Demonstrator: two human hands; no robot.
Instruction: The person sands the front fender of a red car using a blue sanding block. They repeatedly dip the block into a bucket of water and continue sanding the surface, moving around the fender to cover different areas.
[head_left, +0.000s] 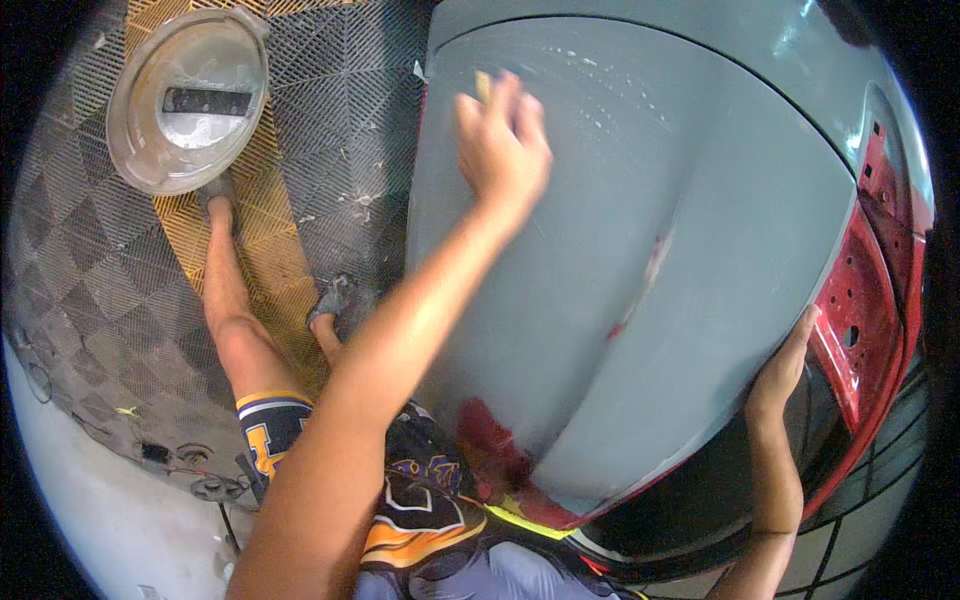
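Observation:
Near the far left part of a grey primed car panel (600, 250), my left hand (505, 145) is closed on a small yellowish pad (484, 86), which shows between the fingertips. Wet streaks and pale droplets lie on the panel just right of that hand. My right hand (783, 372) grips the panel's right edge, with some fingers hidden behind it. Red patches show through the grey on a crease in the middle and at the near corner. Beyond the right hand is a red body frame (858, 310) with holes.
At upper left stands a round, translucent tub (125, 140) with a dark rectangular block (207, 102) in it. Grey and yellow ribbed tiles (330, 130) cover the floor. A leg (235, 290) in dark shorts and two shod feet are beside the tub and panel. A pale wall curves at lower left.

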